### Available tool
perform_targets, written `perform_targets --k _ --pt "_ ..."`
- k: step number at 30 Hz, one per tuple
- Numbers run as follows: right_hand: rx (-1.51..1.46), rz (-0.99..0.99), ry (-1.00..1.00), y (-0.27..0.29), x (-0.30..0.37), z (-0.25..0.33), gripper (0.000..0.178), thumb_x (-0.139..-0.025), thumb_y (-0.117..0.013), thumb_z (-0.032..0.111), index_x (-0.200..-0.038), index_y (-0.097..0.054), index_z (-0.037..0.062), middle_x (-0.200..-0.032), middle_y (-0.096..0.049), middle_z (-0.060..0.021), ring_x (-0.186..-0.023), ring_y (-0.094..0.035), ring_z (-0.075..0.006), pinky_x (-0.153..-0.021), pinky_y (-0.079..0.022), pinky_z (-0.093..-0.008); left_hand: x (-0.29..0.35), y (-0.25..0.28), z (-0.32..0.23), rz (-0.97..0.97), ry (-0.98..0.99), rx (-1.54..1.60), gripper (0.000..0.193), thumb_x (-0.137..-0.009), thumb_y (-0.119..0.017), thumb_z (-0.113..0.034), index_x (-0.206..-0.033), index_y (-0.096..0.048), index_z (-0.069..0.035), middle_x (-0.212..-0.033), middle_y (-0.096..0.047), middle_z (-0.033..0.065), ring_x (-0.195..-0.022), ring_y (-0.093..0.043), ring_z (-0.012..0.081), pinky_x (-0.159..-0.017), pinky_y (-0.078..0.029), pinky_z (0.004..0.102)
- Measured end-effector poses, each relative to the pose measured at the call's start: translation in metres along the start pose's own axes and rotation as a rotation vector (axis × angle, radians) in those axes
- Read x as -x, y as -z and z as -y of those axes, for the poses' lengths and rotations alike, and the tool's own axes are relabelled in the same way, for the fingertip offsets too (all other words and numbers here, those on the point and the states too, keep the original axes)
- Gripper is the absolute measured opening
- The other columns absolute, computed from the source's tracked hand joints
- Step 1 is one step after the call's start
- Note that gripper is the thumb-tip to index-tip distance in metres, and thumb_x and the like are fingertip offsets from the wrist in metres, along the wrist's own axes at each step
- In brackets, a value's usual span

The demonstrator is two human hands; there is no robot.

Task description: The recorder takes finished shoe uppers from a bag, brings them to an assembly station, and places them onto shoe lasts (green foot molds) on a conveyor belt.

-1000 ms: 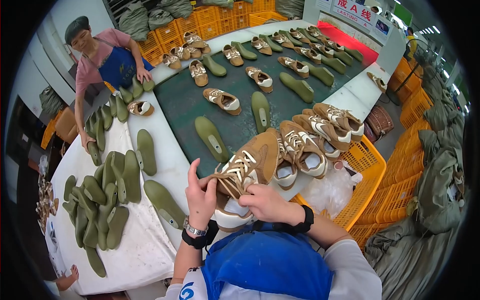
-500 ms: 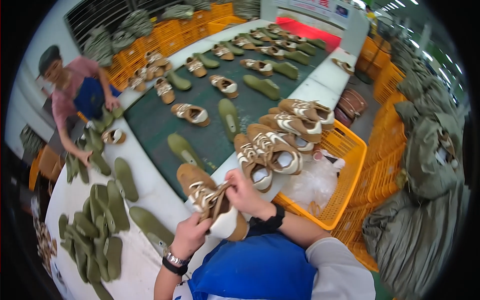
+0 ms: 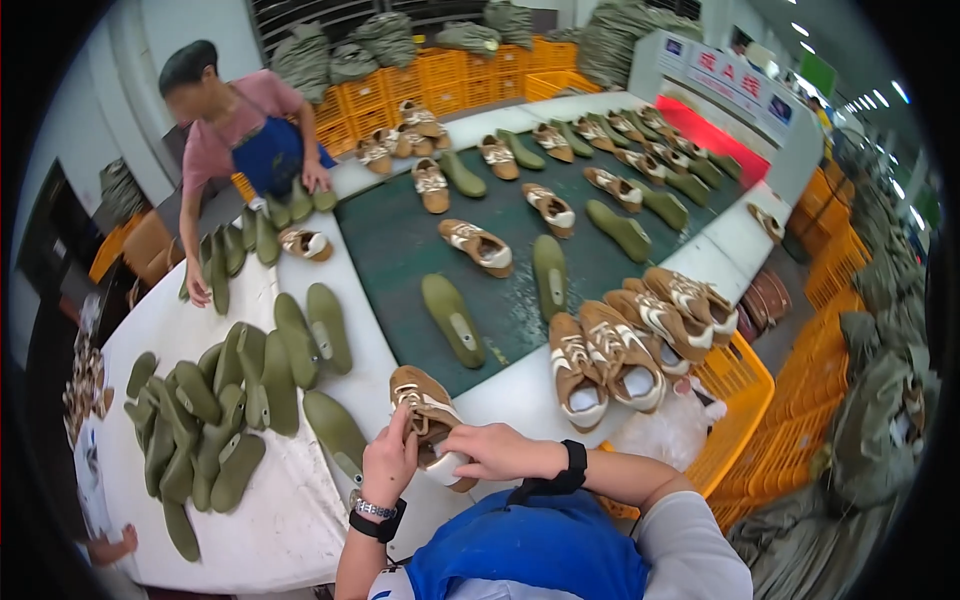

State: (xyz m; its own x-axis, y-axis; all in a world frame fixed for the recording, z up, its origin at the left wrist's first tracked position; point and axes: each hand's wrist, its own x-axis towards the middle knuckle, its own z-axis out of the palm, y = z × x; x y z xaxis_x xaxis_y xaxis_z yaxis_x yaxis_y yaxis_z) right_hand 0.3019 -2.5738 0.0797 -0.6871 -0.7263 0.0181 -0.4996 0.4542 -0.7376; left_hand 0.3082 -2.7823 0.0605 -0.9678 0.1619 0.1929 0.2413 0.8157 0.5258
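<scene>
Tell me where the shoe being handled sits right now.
In the head view, the tan shoe lies low and centre on the white table edge, held between the left hand and right hand.

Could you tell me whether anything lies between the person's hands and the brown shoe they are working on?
Nothing visible does. The left hand and the right hand are both already on the brown shoe at the white table's edge. The nearest green shoe last lies beside it, to the left.
</scene>
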Motion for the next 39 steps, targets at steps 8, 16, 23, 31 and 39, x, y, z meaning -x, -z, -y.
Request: perform_targets --k 8,16,23,31,39 --pt "0.140 -0.103 -0.030 0.024 -0.118 -0.083 0.030 -0.071 -0.066 0.016 -0.097 -0.056 0.0041 -0.094 -0.059 -0.0162 -0.087 -0.058 -0.0334 -0.075 -0.047 -0.0393 0.057 0.013 0.079 -0.097 0.216 -0.065 0.055 -0.073 -0.068 -0.010 -0.121 -0.046 0.001 -0.118 -0.048 0.0237 -0.108 -0.045 0.0398 -0.092 -0.039 0.0429" --pt "0.352 -0.301 -0.286 0.053 -0.236 -0.167 0.045 -0.077 -0.064 0.016 -0.118 -0.049 0.0101 -0.111 -0.052 -0.0154 -0.100 -0.056 -0.0344 -0.084 -0.047 -0.0405 0.065 -0.019 0.101 -0.228 0.369 0.075 0.046 -0.070 -0.057 -0.001 -0.115 -0.048 0.000 -0.134 -0.029 0.0290 -0.121 -0.034 0.0445 -0.100 -0.032 0.0450" --pt "0.547 0.061 -0.746 0.039 -0.184 -0.213 0.070 -0.078 -0.061 0.022 -0.138 -0.029 0.0071 -0.097 -0.065 -0.0162 -0.091 -0.064 -0.0289 -0.078 -0.050 -0.0377 0.058 -0.033 0.100 -0.323 0.447 0.065 0.040 -0.070 -0.050 0.001 -0.110 -0.048 0.001 -0.136 -0.028 0.0264 -0.123 -0.033 0.0434 -0.102 -0.029 0.0421" --pt "0.528 -0.023 -0.602 0.037 -0.174 -0.213 0.058 -0.080 -0.053 0.012 -0.134 -0.035 0.0026 -0.091 -0.065 -0.0172 -0.087 -0.063 -0.0310 -0.074 -0.051 -0.0394 0.059 -0.036 0.099 -0.294 0.437 0.075 0.040 -0.071 -0.049 0.000 -0.111 -0.047 0.002 -0.137 -0.026 0.0255 -0.125 -0.030 0.0424 -0.104 -0.028 0.0424" --pt "0.311 -0.290 -0.369 0.038 -0.116 -0.224 0.082 -0.077 -0.065 0.023 -0.143 -0.016 0.0204 -0.097 -0.062 -0.0180 -0.090 -0.061 -0.0336 -0.079 -0.049 -0.0405 0.062 -0.043 0.107 -0.299 0.444 0.348 0.063 -0.067 -0.049 0.003 -0.128 -0.035 0.000 -0.141 -0.021 0.0235 -0.132 -0.022 0.0373 -0.109 -0.018 0.0401"
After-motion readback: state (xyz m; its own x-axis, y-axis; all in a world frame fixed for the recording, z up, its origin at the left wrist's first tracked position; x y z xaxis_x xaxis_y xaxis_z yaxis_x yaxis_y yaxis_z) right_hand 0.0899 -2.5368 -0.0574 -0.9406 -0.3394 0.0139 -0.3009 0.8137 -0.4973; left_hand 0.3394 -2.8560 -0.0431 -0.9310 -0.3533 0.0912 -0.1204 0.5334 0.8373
